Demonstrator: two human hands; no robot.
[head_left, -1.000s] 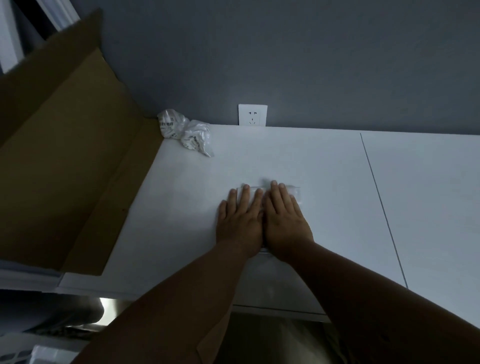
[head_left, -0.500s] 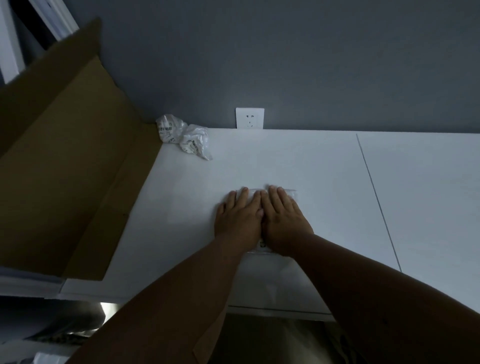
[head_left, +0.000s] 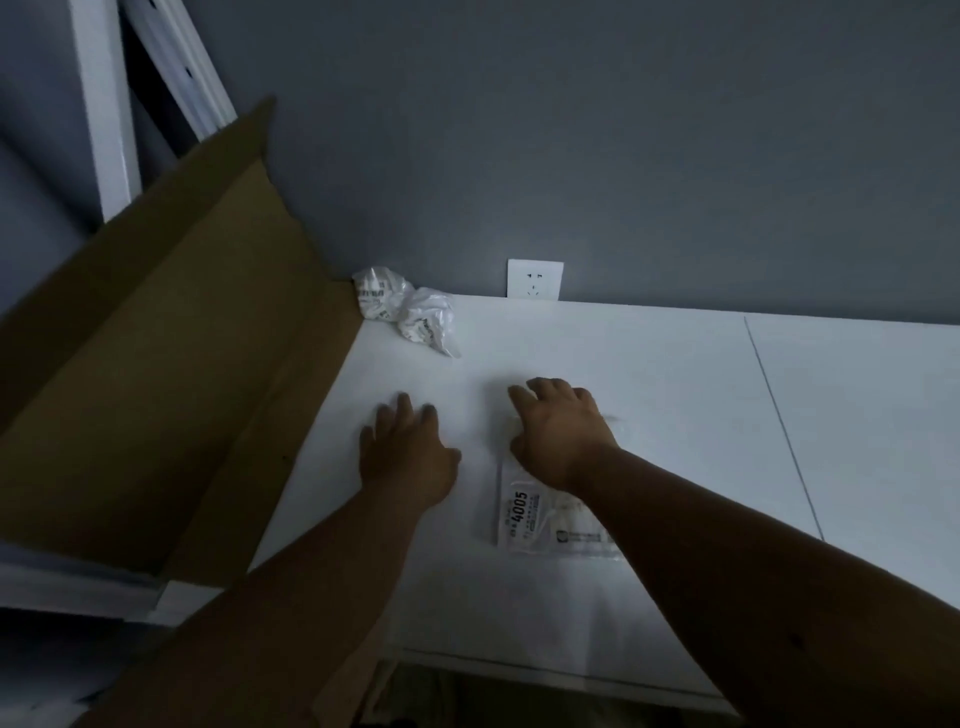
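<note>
A flat clear plastic bag (head_left: 540, 519) with a printed label reading 4005 lies on the white table (head_left: 675, 395). My right hand (head_left: 558, 431) rests on the bag's far end, fingers bent and spread, tips on the table beyond it. My left hand (head_left: 408, 452) lies palm down on the bare table to the left of the bag, apart from it, fingers relaxed. My right forearm hides part of the bag's right side.
Two crumpled clear plastic bags (head_left: 410, 309) sit at the table's back left corner by the grey wall. A large open cardboard box (head_left: 156, 374) fills the left side. A white wall socket (head_left: 535, 279) sits just above the table. A seam (head_left: 779, 426) crosses the tabletop at right.
Both hands lay side by side pressing the bag flat; now my left hand has slid left off the bag, uncovering its label, and my right hand's fingers have bent.
</note>
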